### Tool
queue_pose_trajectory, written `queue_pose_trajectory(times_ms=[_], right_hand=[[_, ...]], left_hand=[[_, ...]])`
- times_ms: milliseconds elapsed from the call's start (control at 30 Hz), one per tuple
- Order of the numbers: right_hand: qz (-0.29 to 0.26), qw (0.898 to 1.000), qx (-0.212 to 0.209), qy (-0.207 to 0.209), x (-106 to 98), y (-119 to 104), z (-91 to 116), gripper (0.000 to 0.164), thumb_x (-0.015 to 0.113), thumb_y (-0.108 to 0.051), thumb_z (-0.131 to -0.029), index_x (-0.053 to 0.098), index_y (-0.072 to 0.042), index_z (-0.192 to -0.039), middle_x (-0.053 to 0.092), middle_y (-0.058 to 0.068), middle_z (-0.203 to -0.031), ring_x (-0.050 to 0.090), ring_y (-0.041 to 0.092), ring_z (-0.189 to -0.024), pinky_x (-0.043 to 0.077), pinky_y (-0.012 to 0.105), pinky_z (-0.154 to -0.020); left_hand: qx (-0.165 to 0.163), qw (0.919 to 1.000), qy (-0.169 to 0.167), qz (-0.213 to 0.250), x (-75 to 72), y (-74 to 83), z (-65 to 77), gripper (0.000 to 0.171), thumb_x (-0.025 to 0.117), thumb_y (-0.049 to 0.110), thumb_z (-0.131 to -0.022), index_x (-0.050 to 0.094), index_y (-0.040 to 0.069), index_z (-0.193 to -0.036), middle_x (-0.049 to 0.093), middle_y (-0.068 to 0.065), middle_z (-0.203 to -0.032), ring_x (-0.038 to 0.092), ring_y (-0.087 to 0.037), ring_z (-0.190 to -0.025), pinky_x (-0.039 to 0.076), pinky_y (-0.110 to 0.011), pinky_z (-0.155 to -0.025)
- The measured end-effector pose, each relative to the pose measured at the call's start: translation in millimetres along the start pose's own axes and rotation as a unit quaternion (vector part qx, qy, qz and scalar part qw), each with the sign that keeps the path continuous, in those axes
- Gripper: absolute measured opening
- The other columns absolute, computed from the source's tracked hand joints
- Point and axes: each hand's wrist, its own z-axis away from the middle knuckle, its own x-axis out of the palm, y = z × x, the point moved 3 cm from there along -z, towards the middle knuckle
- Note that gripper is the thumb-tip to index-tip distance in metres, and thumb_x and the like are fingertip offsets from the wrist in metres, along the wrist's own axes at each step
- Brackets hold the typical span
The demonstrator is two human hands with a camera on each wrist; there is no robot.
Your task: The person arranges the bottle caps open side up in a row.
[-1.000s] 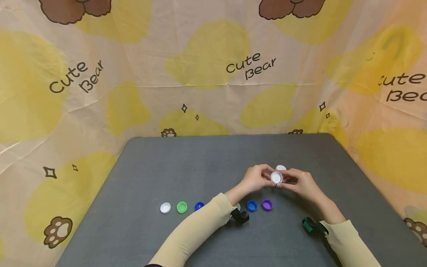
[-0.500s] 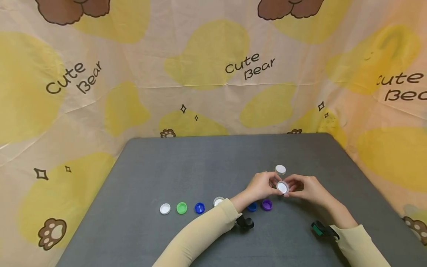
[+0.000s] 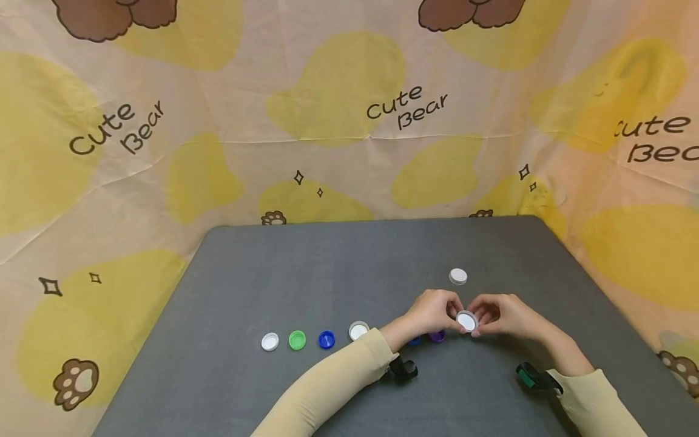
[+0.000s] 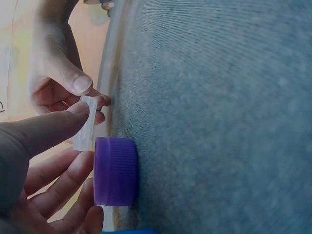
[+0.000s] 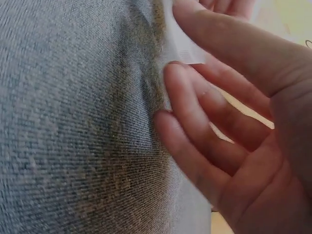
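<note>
In the head view a white bottle cap (image 3: 466,321) with a translucent rim is held between both hands, its hollow side facing up. My left hand (image 3: 432,311) pinches its left edge between thumb and fingers, and my right hand (image 3: 509,314) pinches the right edge. Seen edge-on in the left wrist view, the cap (image 4: 86,127) is close above the table beside a ribbed purple cap (image 4: 116,171). The right wrist view shows only part of the cap (image 5: 187,48) behind the right thumb. Partly covered by the left hand is a blue cap (image 3: 414,341).
A white cap (image 3: 458,276) lies farther back on the grey table (image 3: 327,267). Along the left run a white cap (image 3: 270,341), a green cap (image 3: 297,340), a dark blue cap (image 3: 326,340) and a larger white cap (image 3: 358,330), partly behind the left sleeve (image 3: 333,382).
Both hands have brought the white bottle cap toward the front and slightly right, up beside the purple cap. The far white cap now shows fully, and the left forearm covers different caps.
</note>
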Motion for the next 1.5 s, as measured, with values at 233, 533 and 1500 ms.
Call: queue_pose_trajectory(times_ms=[233, 533, 1500], right_hand=[[-0.014, 0.999, 0.006, -0.039, 2, 2, 0, 0.037, 0.081, -0.028, -0.074, 0.065, -0.007, -0.1, 0.07, 0.001, -0.082, 0.064, 0.004, -0.07, 0.052, 0.023, -0.062], [0.006, 0.999, -0.006, -0.043, 6, 5, 1, 0.034, 0.082, -0.031, -0.072, 0.067, -0.013, -0.097, 0.067, -0.004, -0.078, 0.06, 0.003, -0.069, 0.051, 0.022, -0.061], [0.083, 0.993, 0.077, 0.043, -19, 7, -16, 0.03, 0.073, -0.032, -0.083, 0.067, -0.008, -0.101, 0.067, -0.004, -0.084, 0.059, 0.002, -0.074, 0.049, 0.021, -0.067]], left_hand=[[0.011, 0.9996, -0.013, -0.021, 3.9, -0.7, 1.4, 0.028, 0.087, 0.033, -0.065, 0.069, 0.022, -0.084, 0.064, 0.017, -0.071, 0.049, 0.006, -0.065, 0.035, -0.011, -0.064], [0.015, 0.9982, -0.033, -0.048, 7.5, -2.1, 1.7, 0.028, 0.086, 0.038, -0.065, 0.069, 0.024, -0.082, 0.063, 0.018, -0.071, 0.047, 0.005, -0.067, 0.034, -0.013, -0.066], [-0.035, 0.9988, -0.024, 0.024, -14.5, -16.3, -21.8, 0.03, 0.082, 0.037, -0.072, 0.068, 0.018, -0.09, 0.063, 0.015, -0.075, 0.054, 0.003, -0.067, 0.04, -0.013, -0.062]])
